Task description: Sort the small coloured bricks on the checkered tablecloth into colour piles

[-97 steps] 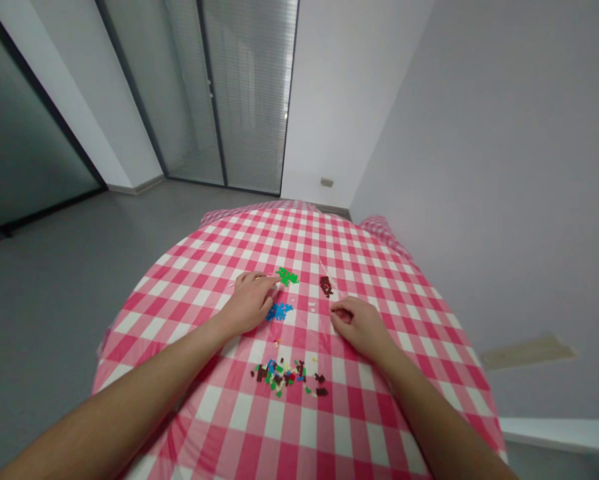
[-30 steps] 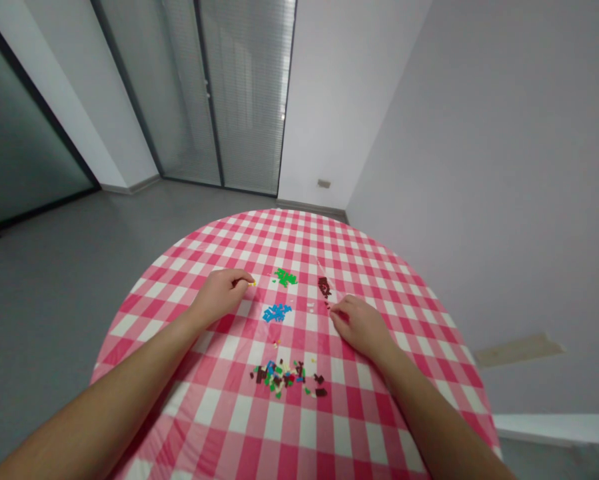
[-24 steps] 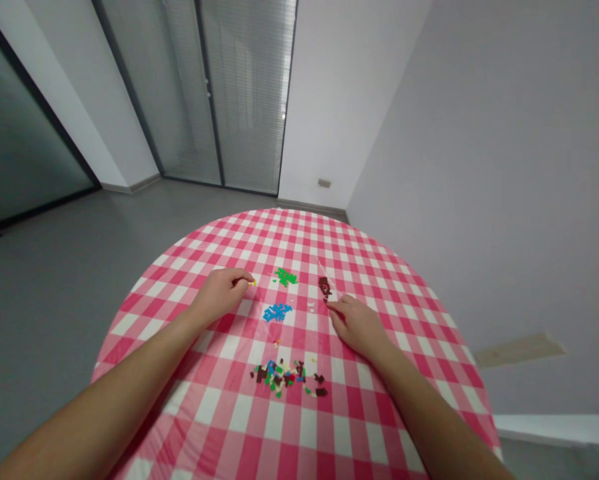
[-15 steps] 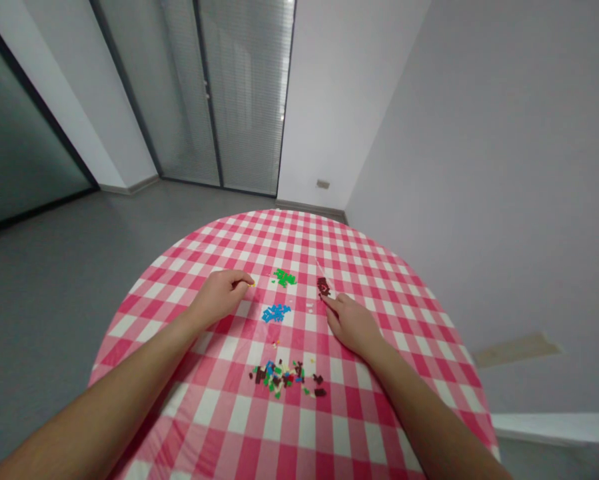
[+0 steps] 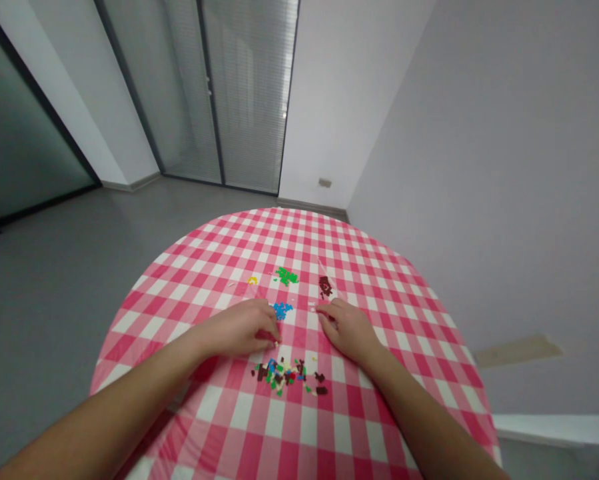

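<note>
A round table topped with a red-and-white gingham cloth [image 5: 359, 427] fills the lower middle of the view, standing on a grey floor [image 5: 54, 320]; glass doors with slatted blinds [image 5: 249, 87] stand beyond it at 12 o'clock, and a pale wall [image 5: 479, 167] rises at 2 o'clock; both of the person's forearms reach in over the near side of the cloth; the left hand [image 5: 239, 328] lies at about 11 o'clock from the mixed heap of small plastic bricks [image 5: 284, 377], narrowly curled, with its fingertips [image 5: 274, 337] just beyond the heap; the right hand [image 5: 346, 331] sits at about 1 o'clock from that heap, also narrowly curled, with its fingers [image 5: 326, 309] close to a few white bricks [image 5: 312, 307]; neither hand clearly shows whether it holds a piece; the blue bricks [image 5: 282, 309] lie between the hands, just beyond the left fingertips; the green bricks [image 5: 286, 276] lie farther out at 12 o'clock, the dark brown bricks [image 5: 325, 287] at 1 o'clock, and the yellow bricks [image 5: 252, 281] at 11 o'clock.
</note>
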Demonstrator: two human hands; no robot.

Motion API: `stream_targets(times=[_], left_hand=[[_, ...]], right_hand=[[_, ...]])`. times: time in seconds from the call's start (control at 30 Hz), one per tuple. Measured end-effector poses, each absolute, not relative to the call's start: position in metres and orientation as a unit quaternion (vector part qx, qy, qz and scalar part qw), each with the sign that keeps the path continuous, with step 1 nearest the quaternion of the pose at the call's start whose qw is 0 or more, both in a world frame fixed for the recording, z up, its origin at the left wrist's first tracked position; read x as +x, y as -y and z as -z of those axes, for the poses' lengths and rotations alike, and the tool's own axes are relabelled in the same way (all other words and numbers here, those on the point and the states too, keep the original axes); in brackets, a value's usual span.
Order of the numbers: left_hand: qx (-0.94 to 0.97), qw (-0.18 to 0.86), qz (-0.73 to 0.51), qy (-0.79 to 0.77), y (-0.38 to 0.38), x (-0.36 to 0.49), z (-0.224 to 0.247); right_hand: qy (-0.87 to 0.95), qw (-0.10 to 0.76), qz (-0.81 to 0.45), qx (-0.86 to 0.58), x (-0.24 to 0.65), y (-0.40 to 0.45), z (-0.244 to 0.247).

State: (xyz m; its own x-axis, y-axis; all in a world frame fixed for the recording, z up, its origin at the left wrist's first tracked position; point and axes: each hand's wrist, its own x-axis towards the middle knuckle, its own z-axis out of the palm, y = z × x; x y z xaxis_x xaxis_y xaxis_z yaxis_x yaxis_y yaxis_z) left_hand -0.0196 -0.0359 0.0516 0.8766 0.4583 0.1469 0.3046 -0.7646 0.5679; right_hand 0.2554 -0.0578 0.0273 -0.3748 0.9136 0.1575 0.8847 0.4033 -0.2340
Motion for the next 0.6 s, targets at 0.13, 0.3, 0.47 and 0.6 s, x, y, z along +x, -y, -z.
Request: stream_targets(times=[0.13, 0.3, 0.47, 0.6], left_hand=[[0.939, 0.252, -0.137, -0.188, 0.039, -0.011, -0.044], [0.941, 0.245, -0.145, -0.185, 0.037, -0.009, -0.039], [0.918, 0.275, -0.167, -0.232, 0.039, -0.006, -0.039], [0.887, 0.300, -0.216, -0.276, 0.046, 0.003, -0.036]], right_hand=[[0.828, 0.144, -0.062, -0.538, 0.255, 0.057, -0.026], [0.825, 0.153, -0.072, -0.539, 0.257, 0.057, -0.026], [0.819, 0.213, -0.140, -0.514, 0.252, 0.063, -0.029], [0.787, 0.229, -0.328, -0.469, 0.240, 0.071, -0.028]])
